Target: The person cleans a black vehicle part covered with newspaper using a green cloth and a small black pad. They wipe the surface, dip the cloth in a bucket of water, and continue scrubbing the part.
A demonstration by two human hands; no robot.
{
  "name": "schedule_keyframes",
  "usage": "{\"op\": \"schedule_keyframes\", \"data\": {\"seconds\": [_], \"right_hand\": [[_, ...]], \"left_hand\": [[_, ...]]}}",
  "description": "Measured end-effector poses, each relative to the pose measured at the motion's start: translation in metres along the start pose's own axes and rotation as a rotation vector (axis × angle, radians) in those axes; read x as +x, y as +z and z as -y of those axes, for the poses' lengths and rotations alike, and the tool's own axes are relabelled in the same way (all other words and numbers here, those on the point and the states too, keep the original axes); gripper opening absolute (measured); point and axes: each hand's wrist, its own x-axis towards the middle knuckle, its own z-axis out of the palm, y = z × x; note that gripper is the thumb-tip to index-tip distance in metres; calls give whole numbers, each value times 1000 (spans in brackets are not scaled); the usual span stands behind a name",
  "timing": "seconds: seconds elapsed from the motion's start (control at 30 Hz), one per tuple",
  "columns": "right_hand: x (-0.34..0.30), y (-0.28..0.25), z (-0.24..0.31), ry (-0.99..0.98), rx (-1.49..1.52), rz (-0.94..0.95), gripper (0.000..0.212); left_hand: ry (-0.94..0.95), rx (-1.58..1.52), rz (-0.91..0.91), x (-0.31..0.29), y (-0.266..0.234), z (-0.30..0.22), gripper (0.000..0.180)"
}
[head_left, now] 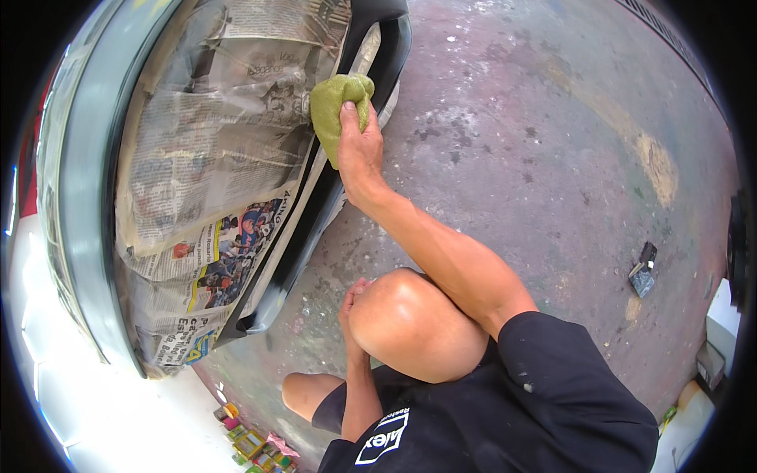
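Green cloth [335, 106] bunched in the right hand [363, 148] hangs over the edge of the newspaper [217, 150] that covers much of what looks like a car part, beside its dark rim [314, 217]. The thumb lies along the cloth and the other fingers curl around its folds; how hard they squeeze cannot be told. The left hand [352, 303] is by the raised knee [418, 323], partly hidden, its fingers bent; whether they grip anything cannot be told. The likeliest mishap is torn or lifted paper, should a loose fold catch the covering's edge. A slack hold could drop the cloth onto the stained floor [505, 110], where grit might cling and later scratch the rim. The outstretched right arm and crouched pose could also cost balance, pushing the hand into the paper or the knee against the part's lower corner.
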Motion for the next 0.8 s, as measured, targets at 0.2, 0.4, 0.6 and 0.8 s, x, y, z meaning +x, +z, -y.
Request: {"op": "schedule_keyframes", "data": {"seconds": [0.2,0.4,0.6,0.8], "right_hand": [[-32,-6,-7,95,24,-11,54],[58,-44,33,-142,125,-106,44],[164,-40,44,-196,32,124,48],[148,17,27,-470,-169,206,60]], "left_hand": [[76,169,-20,22,-45,19,47],[457,695,59,-13,-49,10,43],[199,652,31,-19,-51,38,41],[101,716,-41,-27,-56,44,39]]}}
